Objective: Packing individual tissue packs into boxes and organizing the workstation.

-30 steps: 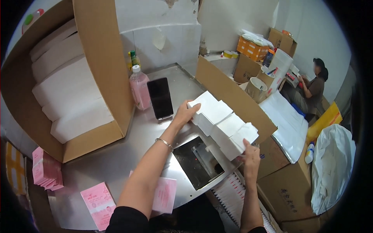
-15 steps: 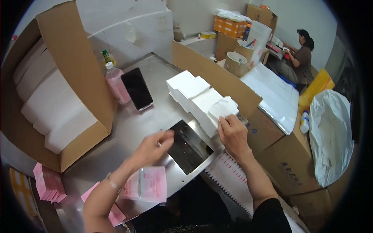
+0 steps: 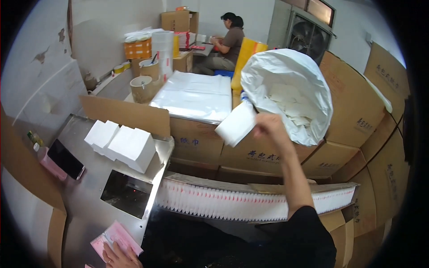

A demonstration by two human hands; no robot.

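Your right hand (image 3: 269, 125) pinches a white tissue (image 3: 237, 124) at its right side; the tissue tilts, its long axis slanting from lower left to upper right, the upper end appearing beside the white plastic bag (image 3: 286, 61). It sits just left of your right fingertips, well apart from your left hand (image 3: 120, 257), which lies with fingers spread on a pink packet (image 3: 118, 235) near the bench (image 3: 82, 210) edge. You have bare metal between that packet and the dark rectangular panel (image 3: 127, 192).
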